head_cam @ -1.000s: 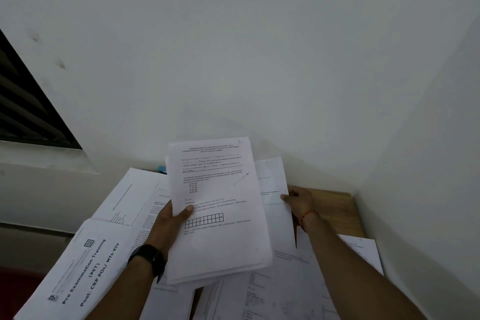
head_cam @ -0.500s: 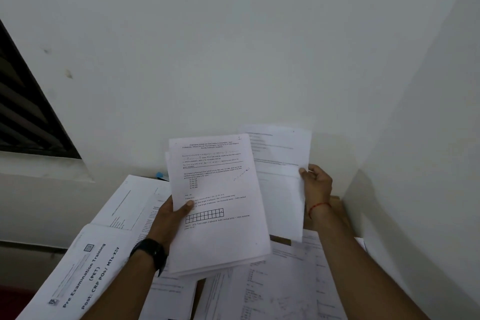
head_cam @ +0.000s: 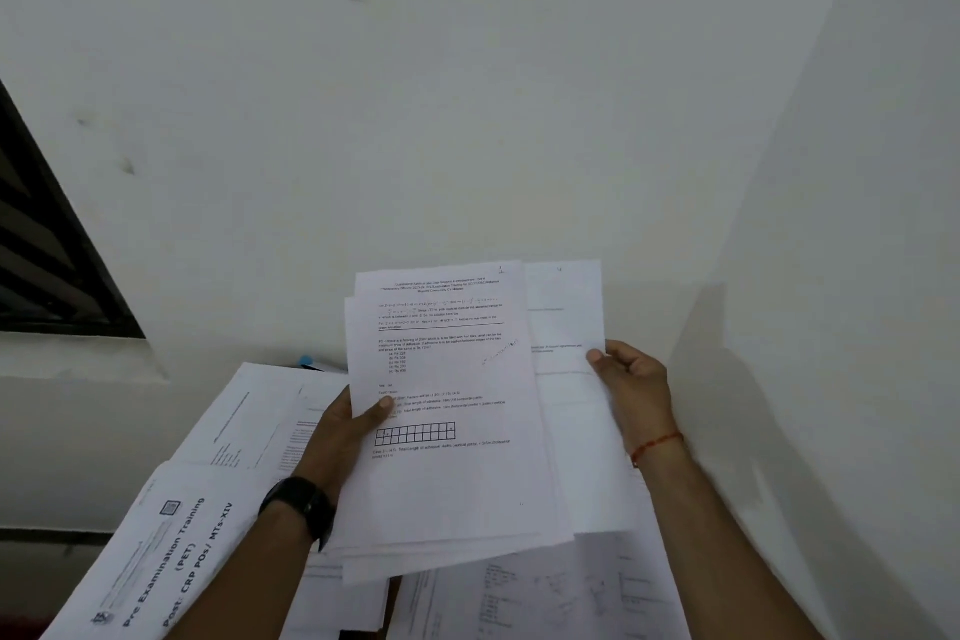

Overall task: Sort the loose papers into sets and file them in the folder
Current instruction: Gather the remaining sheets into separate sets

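Found left hand gripping stack of printed sheets, thumb pressed on top page. Found right hand pinching right edge of single sheet, tucked partly behind stack. Noted loose papers spread beneath, cover sheet headed "Pre Examination Training" at lower left. Recorded black watch on left wrist, red thread on right.

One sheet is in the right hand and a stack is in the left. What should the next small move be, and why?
Likely slide the single sheet leftward to line up behind the stack, letting the left hand take it. The right hand pinches the sheet's right edge, its left part sits behind the stack, and the left thumb clamps the stack's front.
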